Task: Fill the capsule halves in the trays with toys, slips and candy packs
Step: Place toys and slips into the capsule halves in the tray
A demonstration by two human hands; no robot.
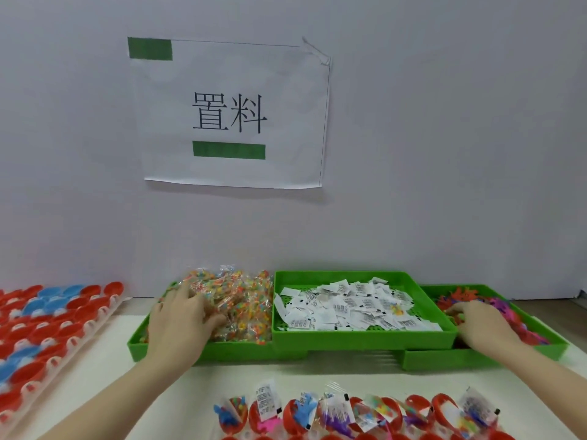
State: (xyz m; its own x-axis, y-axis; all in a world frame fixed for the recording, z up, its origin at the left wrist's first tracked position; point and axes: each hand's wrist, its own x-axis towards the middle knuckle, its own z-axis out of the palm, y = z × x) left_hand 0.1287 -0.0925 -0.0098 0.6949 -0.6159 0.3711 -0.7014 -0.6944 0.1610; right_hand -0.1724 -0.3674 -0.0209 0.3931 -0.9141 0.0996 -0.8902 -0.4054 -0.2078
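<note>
Three green trays stand side by side against the wall. The left tray (pixel 136 339) holds a heap of clear candy packs (pixel 241 296); my left hand (pixel 181 322) lies on that heap, fingers spread into the packs. The middle tray (pixel 365 339) is full of white paper slips (pixel 349 308). The right tray (pixel 482 358) holds small coloured toys (pixel 467 296); my right hand (pixel 482 325) reaches into them, fingertips bent down among the toys. Whether either hand holds anything is hidden. Red capsule halves (pixel 397 414) along the bottom edge carry toys, slips and candy packs.
A clear tray of red and blue capsule halves (pixel 54 325) lies at the left. A paper sign (pixel 228 112) hangs on the white wall behind the trays. A bare strip of white table (pixel 286 376) runs between the green trays and the near capsules.
</note>
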